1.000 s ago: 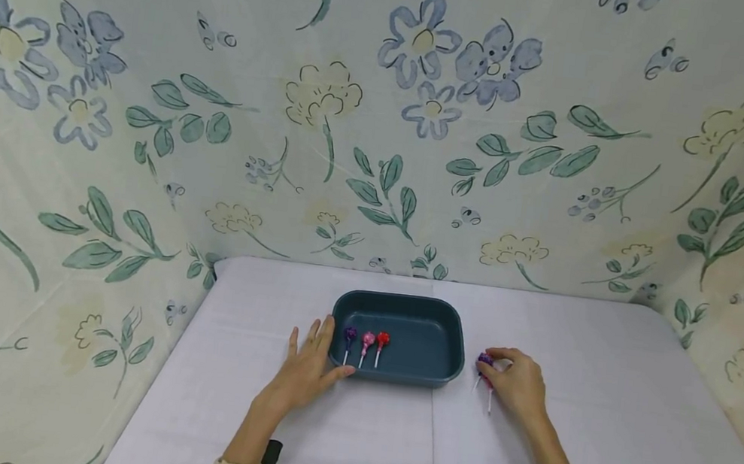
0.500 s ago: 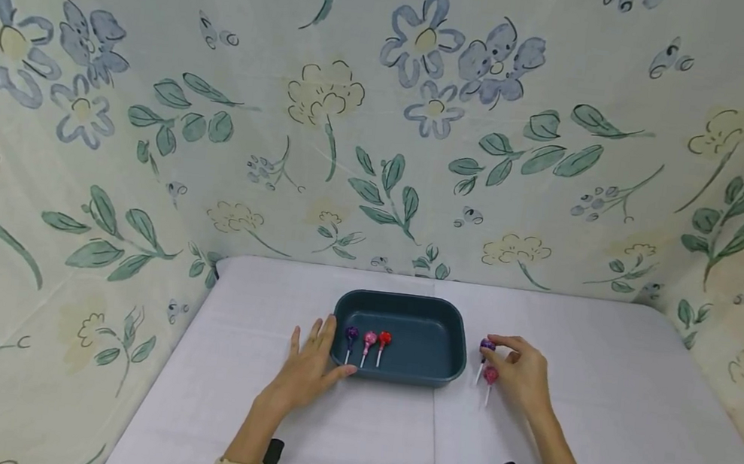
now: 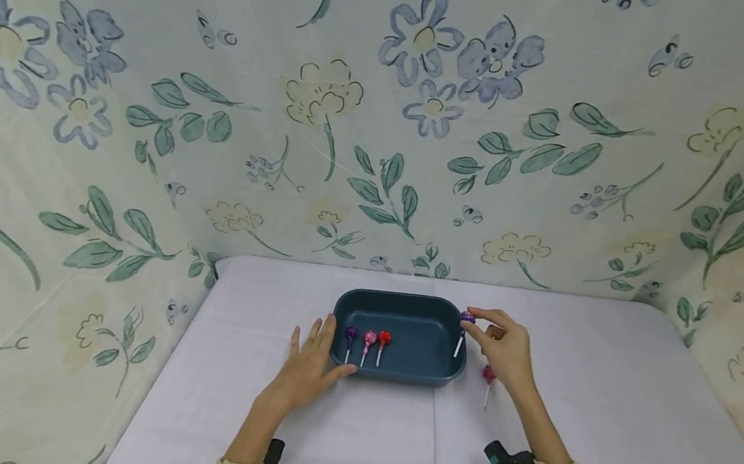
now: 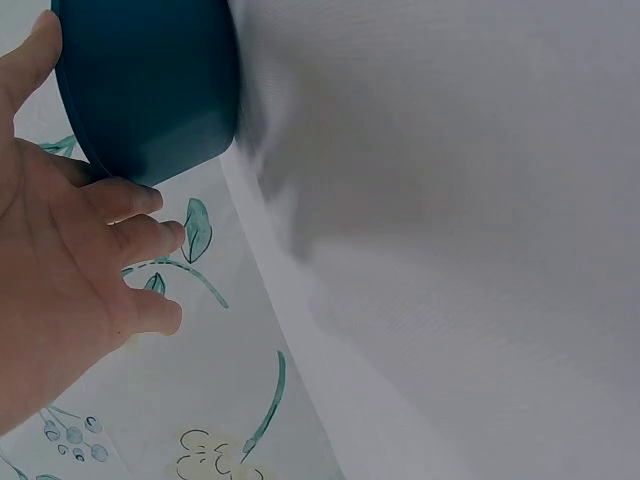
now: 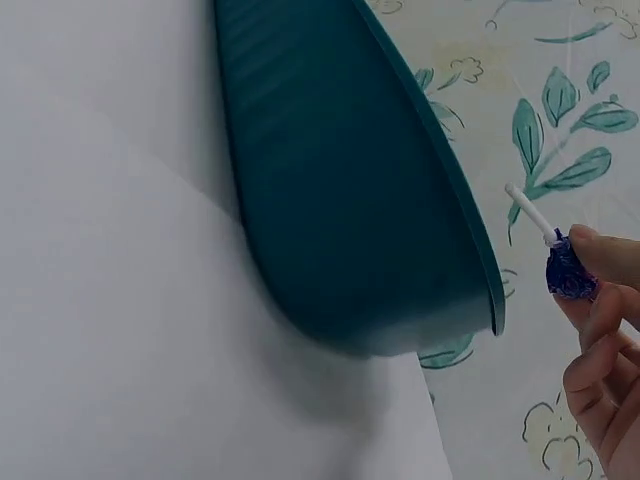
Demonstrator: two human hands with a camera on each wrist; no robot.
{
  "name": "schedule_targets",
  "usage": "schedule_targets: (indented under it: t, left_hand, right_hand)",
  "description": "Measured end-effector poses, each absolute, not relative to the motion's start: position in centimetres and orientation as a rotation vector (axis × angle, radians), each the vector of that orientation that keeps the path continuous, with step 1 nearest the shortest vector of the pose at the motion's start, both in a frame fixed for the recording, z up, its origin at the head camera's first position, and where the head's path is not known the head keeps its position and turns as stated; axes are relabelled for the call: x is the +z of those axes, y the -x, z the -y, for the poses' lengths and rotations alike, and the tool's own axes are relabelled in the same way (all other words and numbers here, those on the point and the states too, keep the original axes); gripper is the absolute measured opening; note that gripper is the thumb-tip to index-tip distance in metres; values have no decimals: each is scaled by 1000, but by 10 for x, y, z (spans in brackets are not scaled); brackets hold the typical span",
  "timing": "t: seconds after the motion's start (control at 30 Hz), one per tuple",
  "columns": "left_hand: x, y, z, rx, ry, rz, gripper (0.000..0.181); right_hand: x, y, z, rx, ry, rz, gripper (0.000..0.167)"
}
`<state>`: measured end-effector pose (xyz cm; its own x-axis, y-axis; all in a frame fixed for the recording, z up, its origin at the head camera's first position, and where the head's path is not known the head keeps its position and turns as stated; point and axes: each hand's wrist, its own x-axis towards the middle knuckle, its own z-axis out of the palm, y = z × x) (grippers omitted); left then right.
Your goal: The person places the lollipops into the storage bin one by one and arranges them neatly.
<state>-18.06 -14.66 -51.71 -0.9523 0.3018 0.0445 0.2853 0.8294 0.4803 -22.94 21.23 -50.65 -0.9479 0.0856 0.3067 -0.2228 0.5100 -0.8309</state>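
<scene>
My right hand pinches a purple lollipop by its wrapped head, above the right end of a dark teal tray. Its white stick points down in the head view. With fingers spread and fairly straight, my left hand rests against the tray's left end, thumb at the front rim. Inside the tray, toward the left, lie a dark purple lollipop, a pink lollipop and a red lollipop in a row. Another pinkish-red lollipop lies on the table to the right of the tray.
A white cloth covers the table. Behind it hangs a floral curtain. A black wrist camera sits at my right wrist, and part of another shows at the left.
My right hand has lifted the purple lollipop off the table and carried it up and left to above the tray. The pinkish-red lollipop beside it stays behind. My left hand holds still.
</scene>
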Motion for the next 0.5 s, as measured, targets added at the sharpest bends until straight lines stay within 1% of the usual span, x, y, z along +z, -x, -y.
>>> schedule_targets:
  t: [0.27,0.5]
  left_hand:
    - [-516,180,147,783,-473,-2972,98]
    - [-515,180,148,770,-474,-2962,99]
  right_hand:
    - [-497,244,-164,1362,-318,2596,31]
    - [-502,256,-132,1320,-353,2767,28]
